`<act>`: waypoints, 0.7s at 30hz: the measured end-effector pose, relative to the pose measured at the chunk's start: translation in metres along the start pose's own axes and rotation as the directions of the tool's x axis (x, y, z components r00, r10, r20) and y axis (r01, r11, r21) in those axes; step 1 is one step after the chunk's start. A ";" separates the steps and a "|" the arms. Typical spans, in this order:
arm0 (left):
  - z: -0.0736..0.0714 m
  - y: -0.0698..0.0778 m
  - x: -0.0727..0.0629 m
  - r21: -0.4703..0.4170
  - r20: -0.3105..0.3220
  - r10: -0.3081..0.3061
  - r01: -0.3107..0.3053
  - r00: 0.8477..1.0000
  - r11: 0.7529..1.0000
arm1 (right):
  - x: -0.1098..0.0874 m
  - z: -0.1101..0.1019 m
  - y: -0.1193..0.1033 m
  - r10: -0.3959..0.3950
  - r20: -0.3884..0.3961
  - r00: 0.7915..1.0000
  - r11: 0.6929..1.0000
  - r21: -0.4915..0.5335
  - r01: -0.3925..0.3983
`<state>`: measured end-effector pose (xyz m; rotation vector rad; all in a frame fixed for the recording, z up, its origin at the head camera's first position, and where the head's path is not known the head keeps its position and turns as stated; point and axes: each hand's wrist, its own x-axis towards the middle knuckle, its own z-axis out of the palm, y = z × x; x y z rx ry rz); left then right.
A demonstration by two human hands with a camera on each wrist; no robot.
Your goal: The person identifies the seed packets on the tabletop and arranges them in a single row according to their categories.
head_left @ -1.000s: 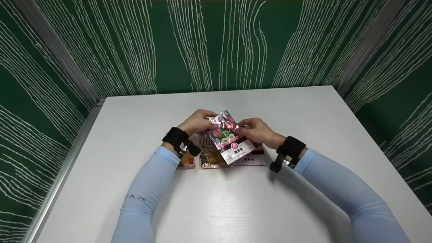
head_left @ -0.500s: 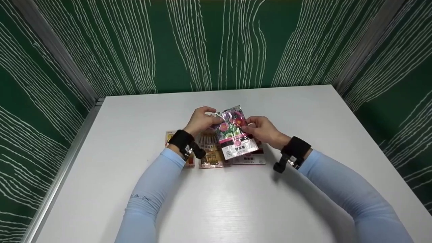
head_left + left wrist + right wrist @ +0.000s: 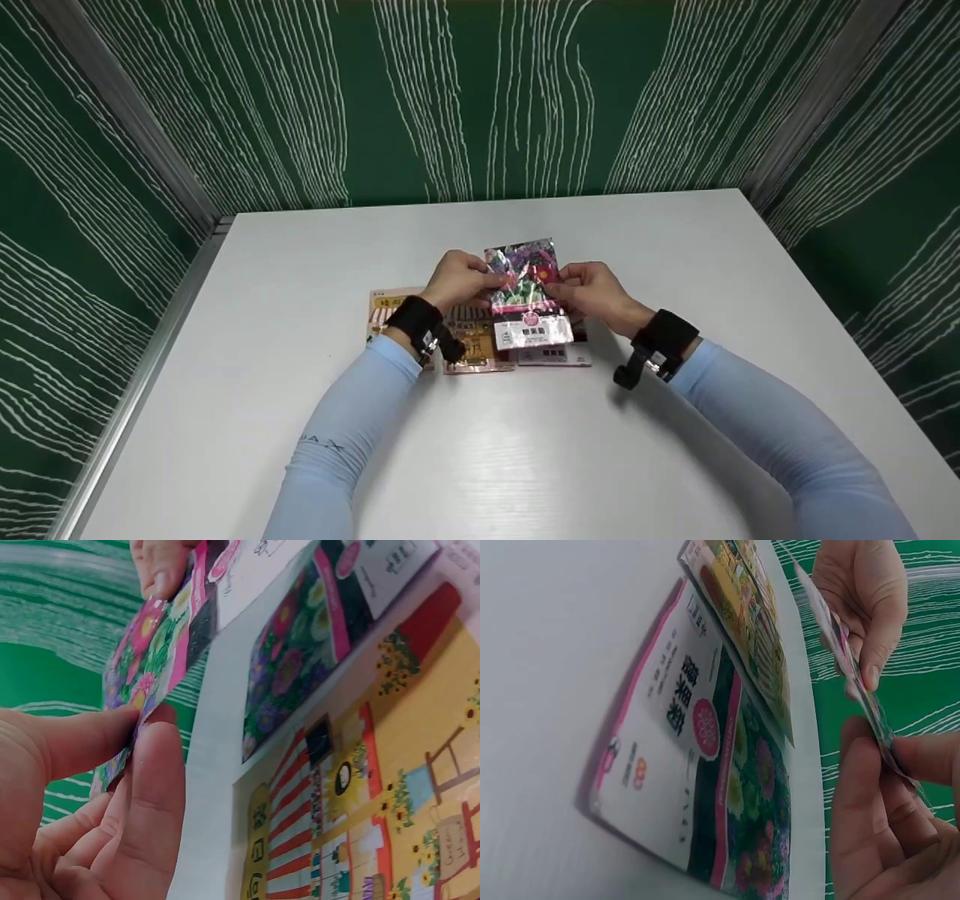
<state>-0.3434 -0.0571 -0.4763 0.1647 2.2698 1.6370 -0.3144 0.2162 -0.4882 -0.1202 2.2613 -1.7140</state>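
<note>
A glossy seed packet [image 3: 531, 300] with a flower photo and a white lower band is held above the table. My left hand [image 3: 459, 281] pinches its left edge between thumb and fingers, and my right hand [image 3: 596, 294] pinches the right edge. In the right wrist view the held packet [image 3: 847, 660] appears nearly edge-on. Beneath it lies a matching flower packet [image 3: 675, 705], mostly hidden in the head view. Beside that one is a yellow-orange packet [image 3: 405, 795] with a drawn shop front and striped awning. Farther left, another yellowish packet [image 3: 386, 304] is partly covered by my left wrist.
The packets lie in a row on a white table [image 3: 480, 450]. Green walls [image 3: 480, 105] with white wavy lines rise behind and at both sides. Black straps with small cameras [image 3: 664, 341] sit on both wrists.
The held packet has turned from a slant to nearly upright and shifted right. My left hand moved right with it, uncovering more of the left packet; my right hand moved slightly right.
</note>
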 end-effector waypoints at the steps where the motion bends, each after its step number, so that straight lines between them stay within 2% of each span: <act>1: 0.000 0.000 0.000 0.005 0.000 0.002 -0.002 1.000 1.000 | 0.000 -0.001 0.001 0.008 0.002 1.000 1.000 -0.003 -0.008; 6: 0.000 -0.003 -0.003 -0.009 0.007 -0.003 0.003 1.000 1.000 | -0.003 -0.009 0.006 0.025 -0.001 1.000 0.999 -0.024 -0.025; 10: -0.004 -0.006 -0.006 0.021 -0.006 0.024 -0.024 1.000 0.999 | -0.007 -0.019 0.008 0.039 -0.004 0.999 0.999 -0.022 -0.039; 15: -0.020 -0.009 -0.010 0.043 -0.029 0.053 -0.051 0.998 0.998 | -0.014 -0.037 0.012 0.080 -0.024 0.996 0.996 -0.027 -0.081; 21: -0.046 -0.009 -0.019 0.022 -0.048 0.047 -0.046 0.998 0.999 | -0.024 -0.061 0.017 0.146 -0.061 0.987 0.988 -0.039 -0.148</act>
